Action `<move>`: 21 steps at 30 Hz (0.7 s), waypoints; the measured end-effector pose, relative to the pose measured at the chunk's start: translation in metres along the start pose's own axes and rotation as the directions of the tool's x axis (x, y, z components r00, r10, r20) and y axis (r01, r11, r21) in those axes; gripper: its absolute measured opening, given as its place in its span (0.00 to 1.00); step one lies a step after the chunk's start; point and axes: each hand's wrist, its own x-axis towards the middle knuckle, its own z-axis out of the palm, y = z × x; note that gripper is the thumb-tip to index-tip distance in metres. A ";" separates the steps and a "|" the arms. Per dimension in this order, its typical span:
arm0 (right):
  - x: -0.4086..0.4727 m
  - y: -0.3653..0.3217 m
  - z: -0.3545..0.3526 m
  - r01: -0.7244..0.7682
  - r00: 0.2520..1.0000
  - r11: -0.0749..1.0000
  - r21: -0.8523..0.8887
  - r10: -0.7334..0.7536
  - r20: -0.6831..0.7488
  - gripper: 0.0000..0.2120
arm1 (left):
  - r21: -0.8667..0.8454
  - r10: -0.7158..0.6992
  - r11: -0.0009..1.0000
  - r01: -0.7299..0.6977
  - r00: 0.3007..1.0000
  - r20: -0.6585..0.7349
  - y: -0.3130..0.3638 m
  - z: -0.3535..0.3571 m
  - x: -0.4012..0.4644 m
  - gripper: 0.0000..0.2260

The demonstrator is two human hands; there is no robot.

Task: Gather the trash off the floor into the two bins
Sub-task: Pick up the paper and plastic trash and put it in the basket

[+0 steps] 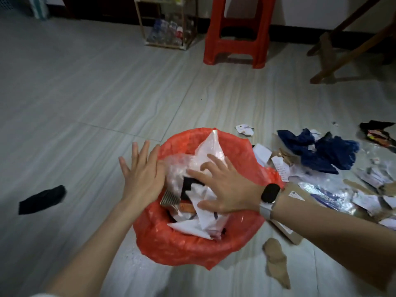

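Fingers (211, 162) of the right hand (227, 189) spread apart and pressed flat onto the heap of white paper and clear crinkled plastic trash (201, 159), clamped on nothing. Fingers of the left hand (143, 179) also splayed wide, palm down at the left edge of the round bin lined with a red plastic bag (192, 247), thumb side touching the liner's rim; gripping nothing. Black smartwatch on a pale band (269, 195) on the right wrist.

Heaped inside the bin: a clear plastic pouch standing up with its long axis pointing away toward the far rim, white paper sheets lying tilted toward the near rim, a ridged grey piece of corrugated card (169, 199) poking out by the left wall of the bin.

Right of the bin, on the pale tiled floor (85, 93): a crumpled dark blue plastic bag (321, 153), torn white paper scraps (368, 200), shiny silver foil wrapping (325, 194), all lying loose and near one another. Near right of the bin, a beige stocking (276, 262), long axis running roughly toward the viewer. Well left of the bin, a black sock (42, 199), blurred, lying slantwise. Beyond the bin, well apart, a red plastic stool (237, 35) upright, a wire rack of clear bottles (169, 28) to its left.
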 end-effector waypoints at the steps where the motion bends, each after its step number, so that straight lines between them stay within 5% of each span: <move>1: 0.008 -0.005 0.006 0.045 0.998 0.998 -0.045 -0.043 0.049 0.38 | -0.042 -0.029 0.999 0.030 0.999 0.023 -0.004 0.000 0.003 0.23; 5: 0.031 -0.008 0.036 0.109 0.963 0.975 -0.195 -0.055 0.266 0.40 | -0.070 -0.003 0.997 0.013 0.990 0.144 -0.012 0.008 0.006 0.24; 12: 0.063 0.003 0.072 -0.028 0.819 0.988 -0.151 0.109 0.563 0.46 | -0.137 -0.013 0.990 0.023 0.997 0.072 -0.010 0.012 0.003 0.23; 16: 0.060 0.005 0.062 -0.108 0.830 0.994 0.003 0.088 0.551 0.44 | -0.084 -0.008 0.996 0.012 0.999 0.043 -0.009 0.009 -0.001 0.23; 21: 0.035 0.004 0.003 -0.082 0.893 0.994 0.068 0.043 0.448 0.35 | -0.108 0.017 0.993 -0.036 0.985 -0.171 0.016 0.002 0.006 0.19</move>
